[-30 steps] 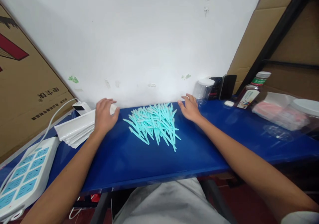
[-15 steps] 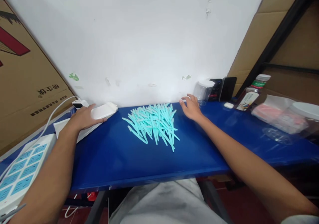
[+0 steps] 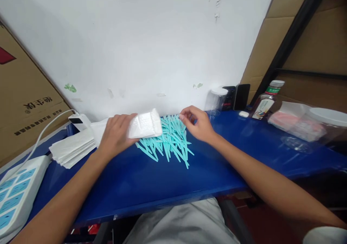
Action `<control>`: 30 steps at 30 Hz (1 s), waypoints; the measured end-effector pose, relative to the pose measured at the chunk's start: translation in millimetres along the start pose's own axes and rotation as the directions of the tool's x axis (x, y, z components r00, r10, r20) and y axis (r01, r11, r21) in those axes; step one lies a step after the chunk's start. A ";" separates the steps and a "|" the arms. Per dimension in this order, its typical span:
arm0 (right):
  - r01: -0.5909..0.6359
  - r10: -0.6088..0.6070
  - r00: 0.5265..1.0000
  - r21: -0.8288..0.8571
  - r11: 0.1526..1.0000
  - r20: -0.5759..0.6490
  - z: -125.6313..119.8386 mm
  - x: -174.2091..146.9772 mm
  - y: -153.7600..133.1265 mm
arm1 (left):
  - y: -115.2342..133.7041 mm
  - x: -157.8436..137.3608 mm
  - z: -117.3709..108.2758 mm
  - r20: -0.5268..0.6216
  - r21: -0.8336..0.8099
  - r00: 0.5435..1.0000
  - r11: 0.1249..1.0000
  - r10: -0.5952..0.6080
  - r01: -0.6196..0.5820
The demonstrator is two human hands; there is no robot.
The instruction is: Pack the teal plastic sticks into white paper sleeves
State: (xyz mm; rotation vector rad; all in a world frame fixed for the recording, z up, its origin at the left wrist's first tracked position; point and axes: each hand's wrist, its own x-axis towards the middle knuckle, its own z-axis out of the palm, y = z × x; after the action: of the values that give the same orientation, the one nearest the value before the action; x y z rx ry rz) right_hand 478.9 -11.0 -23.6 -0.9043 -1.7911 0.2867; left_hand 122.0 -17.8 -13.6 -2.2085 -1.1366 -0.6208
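My left hand [image 3: 116,133] is wrapped round a white tissue pack [image 3: 146,124] in a shiny wrapper, held over the left part of a pile. The pile [image 3: 173,142] is made of many slim turquoise sticks with pale, translucent ends, which look like eyebrow razors. They lie overlapping on the blue tabletop [image 3: 151,182]. At the pile's upper right edge is my right hand [image 3: 199,124], fingers curled and thumb against the forefinger. Whatever may be between those fingertips is hidden.
White folded tissues [image 3: 73,148] and a white device with a cable [image 3: 80,121] lie at left, behind a power strip [image 3: 18,191]. Along the right stand a clear jar [image 3: 216,103], phones [image 3: 241,97], a bottle [image 3: 267,101], a pink packet [image 3: 295,123] and a large white-lidded jar [image 3: 329,117].
My left hand has lifted the tissue pack and brought it rightward over the pile. My right hand has moved left to the pile's edge, its fingers now curled together.
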 end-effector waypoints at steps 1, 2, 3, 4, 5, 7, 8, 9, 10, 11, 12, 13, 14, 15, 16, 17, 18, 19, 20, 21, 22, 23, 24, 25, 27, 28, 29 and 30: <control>-0.003 0.000 0.999 0.054 0.999 0.046 4.7 -4.5 -14.0 | 11.5 -0.1 2.1 -0.029 -0.011 0.999 1.000 0.025 -0.025; -0.041 0.026 0.992 0.119 0.992 0.127 9.7 -9.0 -25.5 | 22.0 -0.4 3.6 -0.056 -0.013 0.998 0.999 0.037 -0.038; -0.101 0.064 0.976 0.176 0.979 0.207 14.7 -13.3 -34.2 | 31.3 -0.8 4.4 -0.084 -0.008 0.995 0.999 0.044 -0.044; -0.152 0.094 0.961 0.212 0.965 0.258 19.5 -17.1 -40.0 | 39.6 -1.1 4.8 -0.113 -0.003 0.993 0.999 0.044 -0.045; -0.196 0.119 0.945 0.239 0.951 0.303 23.8 -20.0 -43.2 | 46.6 -1.3 4.6 -0.141 0.001 0.989 0.999 0.049 -0.049; -0.251 0.149 0.923 0.262 0.932 0.354 30.1 -23.5 -44.5 | 57.3 -1.1 3.7 -0.195 0.014 0.978 0.997 0.071 -0.070; -0.243 0.140 0.923 0.260 0.935 0.358 32.0 -24.1 -44.2 | 60.9 -0.8 3.2 -0.213 0.023 0.973 0.996 0.089 -0.086; -0.207 0.112 0.931 0.252 0.945 0.346 33.0 -24.3 -44.1 | 63.5 -0.6 2.9 -0.222 0.032 0.969 0.994 0.107 -0.102; -0.145 0.061 0.945 0.246 0.958 0.320 33.2 -24.3 -44.7 | 65.0 -0.3 3.0 -0.223 0.041 0.967 0.993 0.121 -0.115; -0.064 -0.009 0.957 0.242 0.968 0.289 32.8 -24.2 -46.1 | 65.4 -0.2 3.4 -0.219 0.044 0.967 0.991 0.130 -0.123; 0.020 -0.088 0.959 0.245 0.969 0.268 31.9 -24.1 -48.3 | 64.9 -0.3 4.3 -0.216 0.039 0.968 0.991 0.132 -0.126; 0.091 -0.162 0.951 0.261 0.961 0.263 30.6 -24.1 -51.0 | 63.5 -0.7 5.5 -0.216 0.025 0.968 0.992 0.126 -0.124; 0.143 -0.224 0.936 0.287 0.947 0.272 29.0 -24.3 -53.9 | 61.3 -1.4 6.9 -0.219 0.004 0.969 0.993 0.113 -0.115; 0.178 -0.272 0.918 0.312 0.933 0.289 27.2 -24.6 -56.7 | 58.6 -2.3 8.2 -0.224 -0.020 0.970 0.994 0.097 -0.105; 0.199 -0.303 0.902 0.326 0.924 0.308 25.4 -25.0 -59.0 | 55.6 -3.2 9.2 -0.226 -0.044 0.971 0.995 0.078 -0.090; 0.210 -0.316 0.893 0.325 0.922 0.321 23.4 -25.4 -60.6 | 52.4 -4.2 9.7 -0.220 -0.064 0.974 0.996 0.053 -0.069; 0.216 -0.315 0.895 0.311 0.925 0.317 21.4 -25.5 -61.4 | 49.2 -4.9 9.6 -0.207 -0.078 0.978 0.996 0.025 -0.042; 0.219 -0.302 0.909 0.287 0.933 0.287 19.3 -25.2 -61.1 | 46.0 -5.4 9.0 -0.189 -0.086 0.982 0.996 -0.007 -0.009; 0.216 -0.275 0.934 0.251 0.944 0.229 17.1 -24.2 -59.7 | 42.8 -5.5 8.1 -0.168 -0.092 0.985 0.995 -0.044 0.028; 0.203 -0.235 0.961 0.205 0.958 0.147 14.6 -22.6 -57.0 | 39.6 -5.3 7.1 -0.147 -0.097 0.986 0.993 -0.083 0.069; 0.178 -0.187 0.981 0.149 0.973 0.047 11.7 -20.1 -52.9 | 36.1 -4.9 6.4 -0.130 -0.101 0.985 0.989 -0.118 0.105; 0.142 -0.138 0.989 0.086 0.986 -0.051 8.4 -16.9 -47.5 | 32.3 -4.5 6.1 -0.120 -0.106 0.983 0.986 -0.142 0.129; 0.096 -0.092 0.989 0.022 0.995 -0.119 4.7 -13.2 -41.0 | 28.3 -4.3 6.5 -0.114 -0.111 0.982 0.984 -0.153 0.140; 0.047 -0.053 0.988 -0.041 0.998 -0.144 0.6 -9.2 -33.6 | 24.0 -4.3 7.5 -0.110 -0.118 0.982 0.983 -0.150 0.137; -0.009 -0.001 0.998 -0.147 0.989 -0.063 -7.3 -1.9 -18.4 | 15.6 -5.0 10.9 -0.115 -0.141 0.985 0.984 -0.128 0.111; -0.018 0.021 1.000 -0.196 0.980 0.013 -10.4 0.6 -11.7 | 11.8 -5.6 12.7 -0.117 -0.155 0.985 0.982 -0.126 0.107; -0.019 0.043 0.995 -0.244 0.970 0.092 -12.3 2.2 -6.1 | 8.7 -6.1 14.2 -0.113 -0.169 0.984 0.979 -0.135 0.115; -0.019 0.068 0.984 -0.287 0.958 0.163 -12.8 2.9 -2.0 | 6.1 -6.4 15.3 -0.106 -0.180 0.983 0.975 -0.151 0.131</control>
State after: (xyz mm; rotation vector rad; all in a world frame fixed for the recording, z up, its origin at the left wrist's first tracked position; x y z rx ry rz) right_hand 489.0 -13.2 -15.1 -1.1519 -2.0074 0.1383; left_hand 125.8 -14.1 -30.4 -2.2122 -1.2256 -0.9304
